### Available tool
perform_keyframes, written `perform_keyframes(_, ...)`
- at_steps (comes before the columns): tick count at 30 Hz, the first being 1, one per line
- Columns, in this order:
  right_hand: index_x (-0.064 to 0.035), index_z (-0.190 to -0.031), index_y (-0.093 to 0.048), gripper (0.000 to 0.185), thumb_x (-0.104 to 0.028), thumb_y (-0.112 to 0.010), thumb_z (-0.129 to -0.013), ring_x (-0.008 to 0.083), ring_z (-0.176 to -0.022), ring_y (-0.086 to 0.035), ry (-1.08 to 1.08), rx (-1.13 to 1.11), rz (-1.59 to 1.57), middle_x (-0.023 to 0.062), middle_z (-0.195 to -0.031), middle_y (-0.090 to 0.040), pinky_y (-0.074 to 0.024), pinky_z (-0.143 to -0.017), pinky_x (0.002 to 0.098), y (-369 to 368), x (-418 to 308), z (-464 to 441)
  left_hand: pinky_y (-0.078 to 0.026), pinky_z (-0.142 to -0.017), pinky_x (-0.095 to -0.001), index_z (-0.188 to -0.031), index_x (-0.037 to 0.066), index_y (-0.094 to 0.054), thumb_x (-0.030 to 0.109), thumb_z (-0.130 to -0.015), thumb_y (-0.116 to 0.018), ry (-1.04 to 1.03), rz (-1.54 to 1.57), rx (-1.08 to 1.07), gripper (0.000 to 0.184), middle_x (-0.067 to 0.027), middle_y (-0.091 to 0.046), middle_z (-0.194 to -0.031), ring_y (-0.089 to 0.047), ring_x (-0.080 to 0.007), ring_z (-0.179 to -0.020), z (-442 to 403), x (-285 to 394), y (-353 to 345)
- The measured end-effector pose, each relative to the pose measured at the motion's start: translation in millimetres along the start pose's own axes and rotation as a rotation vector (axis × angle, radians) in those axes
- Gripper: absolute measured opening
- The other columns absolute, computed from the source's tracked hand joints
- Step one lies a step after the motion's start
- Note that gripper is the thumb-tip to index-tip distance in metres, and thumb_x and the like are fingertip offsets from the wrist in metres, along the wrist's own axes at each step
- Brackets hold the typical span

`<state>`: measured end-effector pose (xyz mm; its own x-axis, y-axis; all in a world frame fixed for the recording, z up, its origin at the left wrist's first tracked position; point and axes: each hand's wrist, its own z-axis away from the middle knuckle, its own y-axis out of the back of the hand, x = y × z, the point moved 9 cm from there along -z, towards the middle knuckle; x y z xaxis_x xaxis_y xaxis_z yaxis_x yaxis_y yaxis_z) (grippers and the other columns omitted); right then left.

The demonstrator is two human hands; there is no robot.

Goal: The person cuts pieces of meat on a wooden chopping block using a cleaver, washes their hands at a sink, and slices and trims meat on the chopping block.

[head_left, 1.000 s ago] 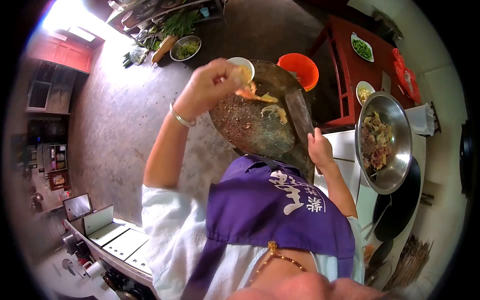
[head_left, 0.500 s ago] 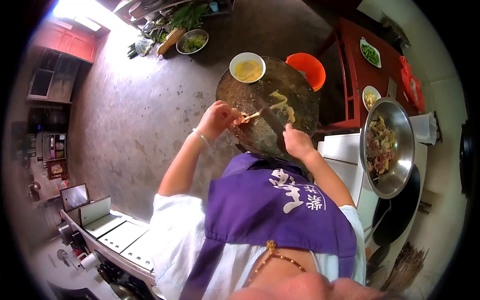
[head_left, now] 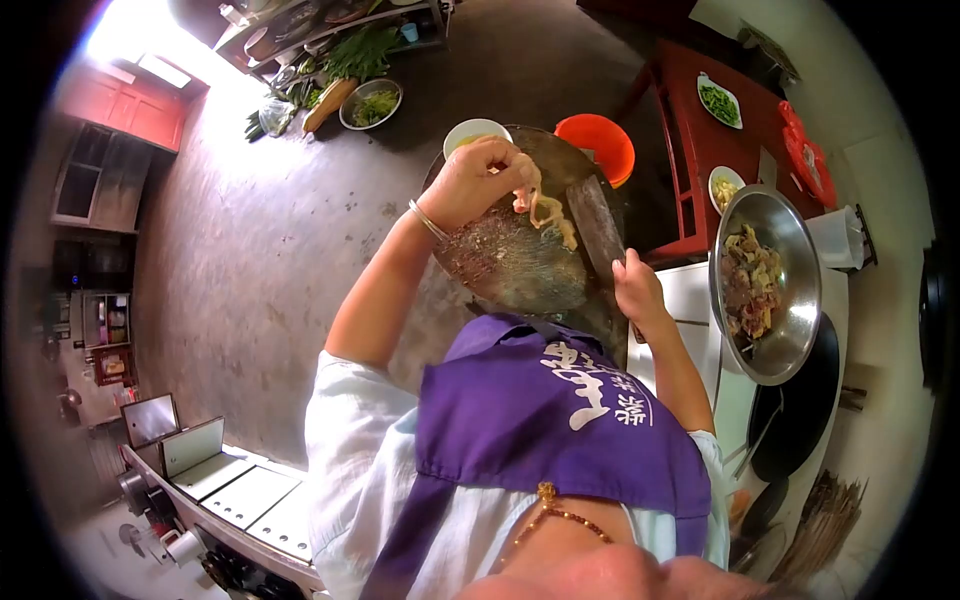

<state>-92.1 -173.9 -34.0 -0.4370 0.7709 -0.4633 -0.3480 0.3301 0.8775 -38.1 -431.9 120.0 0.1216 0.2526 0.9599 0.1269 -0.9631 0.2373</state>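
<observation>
My left hand (head_left: 475, 182) is closed in a pinch over the round wooden chopping block (head_left: 510, 265). From its fingers hangs a piece of raw meat (head_left: 522, 197), partly hidden by them. My right hand (head_left: 638, 288) grips the handle of a cleaver (head_left: 596, 222), its broad blade over the block's right side. Beside the meat a pale yellowish strip (head_left: 553, 222) lies on the wood; whether the two touch I cannot tell. Behind my left hand, at the block's far edge, stands a white bowl (head_left: 465, 130), its contents mostly covered from view.
A steel basin of chopped meat (head_left: 800, 300) sits on the stove side at right. Beyond the block is an orange bucket (head_left: 610, 145). The red table (head_left: 690, 140) bears a plate of chopped greens (head_left: 720, 101) and a small white dish (head_left: 722, 188).
My left hand has lifted the meat up and to the right, in front of the white bowl. My right hand has drawn the cleaver to the right, away from the meat.
</observation>
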Motion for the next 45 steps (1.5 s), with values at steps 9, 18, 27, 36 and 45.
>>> perform_keyframes(9,-0.0007,-0.092,-0.045,0.020,-0.021,-0.048,-0.093,0.0466,-0.067,-0.057,0.112,0.141,-0.068,0.0268,-0.070,-0.059,-0.0433,-0.059,0.0542,26,-18,13,-0.048,-0.065,-0.0306,-0.078,0.002,-0.065,0.022,-0.081,-0.068,0.109,-0.365,0.122,0.020,-0.0098,-0.063,-0.074,-0.058,-0.0201,-0.066,31,-119,-15)
perform_keyframes(18,-0.0002,-0.102,-0.050,0.017,-0.012,-0.053,-0.091,0.0388,-0.058,-0.058,0.366,0.301,-0.297,0.0187,-0.067,-0.060,-0.0440,-0.050,0.0456,80,-96,16,-0.048,-0.066,-0.0393,-0.072,0.006,-0.064,0.026,-0.079,-0.069,0.250,-0.624,0.228,0.023,-0.0113,-0.059,-0.073,-0.057,-0.0301,-0.074,133,-200,-32)
perform_keyframes(27,0.0002,-0.101,-0.045,0.019,-0.013,-0.053,-0.091,0.0385,-0.060,-0.060,0.532,0.195,-0.213,0.0180,-0.071,-0.061,-0.0476,-0.055,0.0458,4,-114,13,-0.046,-0.068,-0.0437,-0.072,0.006,-0.063,0.022,-0.080,-0.062,0.291,-0.664,0.250,0.018,-0.0132,-0.058,-0.077,-0.057,-0.0334,-0.077,149,-200,-39)
perform_keyframes(36,-0.0009,-0.096,-0.045,0.021,-0.022,-0.046,-0.094,0.0397,-0.078,-0.064,0.244,-0.416,0.189,0.0219,-0.080,-0.065,-0.0497,-0.070,0.0492,-74,-91,-8,-0.048,-0.063,-0.0365,-0.073,0.003,-0.059,0.017,-0.082,-0.062,0.295,-0.575,0.110,0.017,-0.0114,-0.054,-0.070,-0.055,-0.0259,-0.067,137,-219,-39)
perform_keyframes(45,-0.0001,-0.097,-0.046,0.026,-0.025,-0.049,-0.092,0.0438,-0.075,-0.060,0.056,-0.254,0.111,0.0251,-0.077,-0.063,-0.0468,-0.066,0.0522,-58,-31,5,-0.039,-0.055,-0.0221,-0.082,0.003,-0.062,0.021,-0.092,-0.061,0.440,0.266,0.039,0.021,0.0044,-0.053,-0.071,-0.046,-0.0036,-0.064,95,-143,-20)
